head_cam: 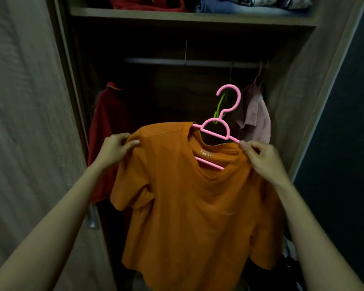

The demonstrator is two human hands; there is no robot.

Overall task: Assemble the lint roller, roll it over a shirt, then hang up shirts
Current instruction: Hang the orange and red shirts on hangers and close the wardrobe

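Here, a person stands before an open wardrobe, holding up an orange T-shirt (193, 206) on a pink hanger (216, 131) with 2 bare hands. The left hand (116, 149) pinches the fabric at 1 shoulder of the shirt, thumb and fingers curled round a fold. The right hand (261, 157) pinches the neckline at the other side, just where the hanger's arm pokes out of the neck opening. The hanger's other arm is hidden under the cloth, and its lower bar shows through the neck. A small label (205, 153) sits inside the collar; its print is too blurred to read. The hanger's hook points up, below the metal rail (198, 62) and not on it. Behind, a red garment (107, 133) hangs at the left and a pale pink shirt (256, 120) at the right, with a green hanger (221, 106) beside it. Above, a shelf (177, 16) carries folded clothes, red and blue.
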